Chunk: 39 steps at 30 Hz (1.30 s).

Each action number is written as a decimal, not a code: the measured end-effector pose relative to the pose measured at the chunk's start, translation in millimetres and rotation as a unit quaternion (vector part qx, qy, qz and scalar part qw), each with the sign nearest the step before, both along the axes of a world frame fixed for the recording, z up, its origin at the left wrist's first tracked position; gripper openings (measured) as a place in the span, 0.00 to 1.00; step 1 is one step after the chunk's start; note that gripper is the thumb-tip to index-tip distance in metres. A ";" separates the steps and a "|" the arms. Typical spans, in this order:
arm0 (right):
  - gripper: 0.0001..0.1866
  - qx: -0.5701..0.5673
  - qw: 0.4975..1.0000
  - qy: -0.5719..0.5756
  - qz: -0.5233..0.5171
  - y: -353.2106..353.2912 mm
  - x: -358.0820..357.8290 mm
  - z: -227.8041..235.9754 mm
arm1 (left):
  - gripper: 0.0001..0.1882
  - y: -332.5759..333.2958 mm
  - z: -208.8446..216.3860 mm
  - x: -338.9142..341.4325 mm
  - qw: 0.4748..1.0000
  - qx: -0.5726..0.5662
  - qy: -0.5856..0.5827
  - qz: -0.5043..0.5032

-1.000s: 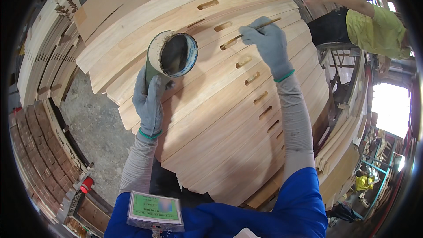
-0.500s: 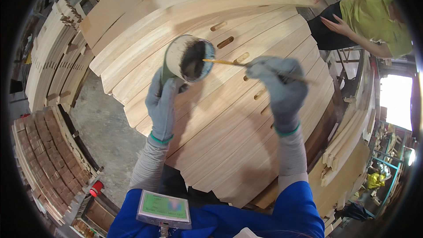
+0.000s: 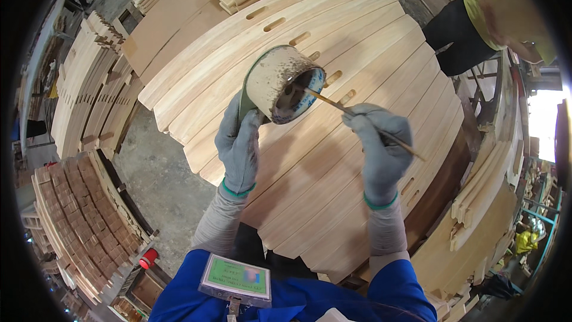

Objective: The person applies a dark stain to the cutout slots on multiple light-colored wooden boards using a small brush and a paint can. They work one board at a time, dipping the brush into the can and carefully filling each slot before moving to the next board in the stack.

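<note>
My left hand [image 3: 239, 143], in a grey glove, is closed around a cream-coloured cup [image 3: 273, 83] with dark stains down its side. The cup is tipped so its dark-coated mouth faces right. My right hand [image 3: 381, 143], gloved too, pinches a thin brush [image 3: 333, 105] by its handle. The brush's far end is inside the cup's mouth; its tip is hidden there. Beneath both hands lies a row of pale wooden boards [image 3: 310, 179], side by side, several with oval slots [image 3: 274, 24].
Curved stacks of slotted wood [image 3: 83, 95] stand at the left, with a stack of brown blocks [image 3: 83, 214] nearer me. A red object [image 3: 148, 258] sits beside the blocks. Another person in a yellow-green shirt [image 3: 512, 12] stands at the far right. More boards [image 3: 482, 185] lean at right.
The cup has turned to show more of its side, and the brush now slants down to the right. The other person's hands have left the far board. My view has shifted slightly.
</note>
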State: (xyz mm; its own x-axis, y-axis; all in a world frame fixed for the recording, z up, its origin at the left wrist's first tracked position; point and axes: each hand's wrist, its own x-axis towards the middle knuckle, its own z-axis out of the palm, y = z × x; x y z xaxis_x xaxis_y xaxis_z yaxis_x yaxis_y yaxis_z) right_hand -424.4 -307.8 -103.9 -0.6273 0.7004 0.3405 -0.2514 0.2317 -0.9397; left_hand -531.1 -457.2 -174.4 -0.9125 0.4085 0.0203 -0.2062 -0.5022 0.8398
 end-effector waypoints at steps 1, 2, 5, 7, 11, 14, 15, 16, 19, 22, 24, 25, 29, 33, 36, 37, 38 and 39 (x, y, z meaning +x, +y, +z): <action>0.09 0.026 1.000 -0.004 0.001 -3.2 0.3 -4.6 | 0.22 2.7 0.6 0.0 1.000 0.006 0.000 0.008; 0.09 0.053 0.999 -0.008 0.002 -7.4 2.7 -10.6 | 0.22 5.0 1.3 -0.5 1.000 0.011 0.000 0.017; 0.10 0.141 0.989 -0.052 0.019 -27.3 13.4 -13.1 | 0.22 4.9 0.9 -2.6 1.000 0.007 -0.002 0.030; 0.11 0.235 0.969 -0.058 0.052 -39.0 17.2 -6.7 | 0.22 3.4 -4.9 -5.9 0.998 0.022 0.028 0.046; 0.11 0.185 0.966 -0.020 0.182 -41.8 28.9 -0.9 | 0.23 -1.5 -4.9 -18.5 0.998 0.049 0.013 0.045; 0.10 -0.017 0.997 0.027 0.065 -44.8 14.5 1.5 | 0.23 -8.1 -0.3 -22.0 0.996 0.079 -0.029 0.009; 0.10 -0.011 0.999 0.019 0.044 -47.1 7.3 -0.4 | 0.23 -8.8 2.6 -22.8 0.996 0.078 -0.036 -0.001; 0.10 -0.006 1.000 0.017 0.026 -49.6 -3.7 -3.5 | 0.23 -9.3 7.8 -26.3 0.996 0.077 -0.036 -0.008; 0.11 -0.057 0.996 0.069 0.015 -52.8 -5.4 -8.6 | 0.24 -11.3 11.8 -36.1 0.997 0.067 -0.045 -0.011; 0.11 -0.042 0.998 0.051 0.008 -54.8 -19.7 -10.6 | 0.24 -17.5 11.8 -47.7 0.999 0.021 -0.044 -0.017; 0.11 -0.016 1.000 0.018 -0.002 -60.2 -28.1 -12.0 | 0.24 -16.4 8.7 -52.5 0.998 0.034 -0.038 -0.026; 0.11 -0.011 1.000 0.010 -0.004 -64.1 -29.2 -11.9 | 0.23 -14.9 7.6 -55.0 0.998 0.041 -0.035 -0.030; 0.10 0.027 0.999 0.020 -0.019 -72.9 -34.0 -16.6 | 0.23 -6.7 4.6 -70.5 0.999 0.015 -0.029 -0.012; 0.07 -0.132 0.987 0.027 -0.091 -66.4 -51.2 -16.1 | 0.22 2.5 -17.6 -89.5 0.999 0.017 -0.034 0.030; 0.07 -0.150 0.987 0.013 -0.060 -5.0 -68.8 -12.5 | 0.20 5.4 -40.9 -114.3 0.996 -0.061 0.006 0.065; 0.06 -0.170 0.984 -0.025 -0.044 19.7 -80.4 -9.7 | 0.20 9.2 -42.7 -116.7 0.994 -0.077 0.016 0.082; 0.04 -0.140 0.987 -0.076 -0.036 47.8 -89.7 -12.1 | 0.19 14.2 -41.8 -119.1 0.991 -0.091 0.025 0.098; 0.04 -0.122 0.986 -0.110 -0.016 73.3 -102.0 -13.7 | 0.19 16.9 -41.0 -120.8 0.987 -0.107 0.034 0.115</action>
